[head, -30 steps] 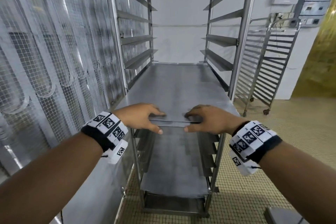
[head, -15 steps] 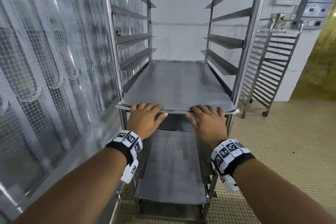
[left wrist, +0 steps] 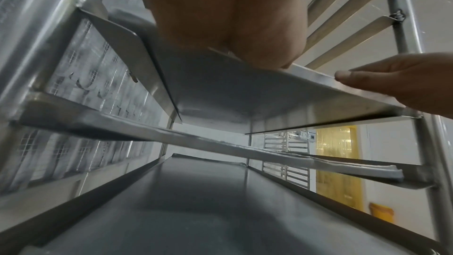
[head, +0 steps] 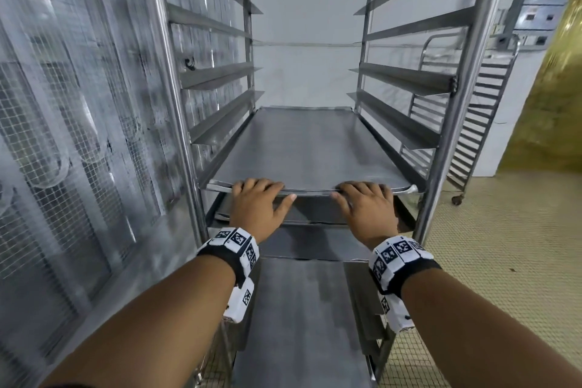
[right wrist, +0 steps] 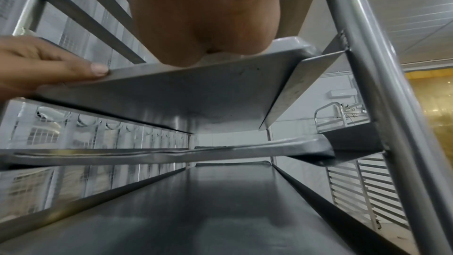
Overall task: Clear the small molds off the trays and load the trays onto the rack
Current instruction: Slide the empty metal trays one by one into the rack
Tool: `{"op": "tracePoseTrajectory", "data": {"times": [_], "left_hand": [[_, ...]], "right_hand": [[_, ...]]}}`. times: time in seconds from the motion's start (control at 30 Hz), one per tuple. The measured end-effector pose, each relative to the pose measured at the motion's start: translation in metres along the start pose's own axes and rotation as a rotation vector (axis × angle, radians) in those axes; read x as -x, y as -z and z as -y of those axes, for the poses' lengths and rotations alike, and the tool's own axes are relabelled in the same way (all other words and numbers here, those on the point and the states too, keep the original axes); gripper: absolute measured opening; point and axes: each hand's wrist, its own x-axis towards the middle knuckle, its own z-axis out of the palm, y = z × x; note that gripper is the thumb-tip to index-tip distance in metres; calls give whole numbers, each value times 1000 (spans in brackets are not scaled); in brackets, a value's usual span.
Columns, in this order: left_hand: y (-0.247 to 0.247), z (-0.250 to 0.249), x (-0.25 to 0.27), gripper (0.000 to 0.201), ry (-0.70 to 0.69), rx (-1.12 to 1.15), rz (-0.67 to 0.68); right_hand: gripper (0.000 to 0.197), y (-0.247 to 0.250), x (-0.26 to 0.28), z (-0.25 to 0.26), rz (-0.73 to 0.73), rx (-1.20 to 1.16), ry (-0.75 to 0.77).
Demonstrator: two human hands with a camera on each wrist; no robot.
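Observation:
An empty steel tray [head: 308,148] lies on a pair of runners in the steel rack [head: 453,104], its front rim level with the front posts. My left hand [head: 258,198] and right hand [head: 365,201] lie side by side on that rim, fingers straight over the edge and thumbs spread below. From underneath, the left wrist view shows my left palm [left wrist: 228,16] on the tray [left wrist: 245,92] and the right hand [left wrist: 404,84] beside it. The right wrist view mirrors this with my right palm [right wrist: 203,16], the tray [right wrist: 183,94] and the left hand [right wrist: 49,69]. No small molds are in view.
Other trays [head: 302,309] sit on lower runners; one just below [head: 315,217] sticks out slightly. Bare runners [head: 220,72] line the rack above. A mesh-backed wall [head: 78,135] stands close on the left. A second rack [head: 472,123] and a yellow curtain [head: 551,104] are at the right.
The tray has slid deeper into the rack. My hands went from gripping its front edge to lying flat against the rim, and I have stepped closer.

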Motion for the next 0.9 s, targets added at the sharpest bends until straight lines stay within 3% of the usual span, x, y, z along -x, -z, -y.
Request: {"op": "tracePoseTrajectory", "data": {"times": [0.17,0.37,0.43,0.53,0.63,0.7,0.77,0.9], "left_hand": [[-3,4,-18,76,30,-17,134],[6,14,5,85,-2,-55,229],[14,32,23,81,44,-44,171],[38,64,38,69,269,-23,-4],[70,80,23,77,543,66,-117],[83,90,1,81,627,174,-143],[91,97,-24,88,621,309,-130],[108,93,-68,85,632,496,-164]], "right_hand": [[41,1,-18,5,143,-45,-77],[50,3,8,-12,114,-122,-2],[49,13,26,-32,-39,-197,-53],[48,45,39,-67,-232,-209,-353],[67,76,23,-103,-145,-199,-621],[76,92,-1,-118,32,-198,-617],[75,106,-25,-117,111,-255,-578],[66,127,-62,-102,-27,-374,-596]]}}
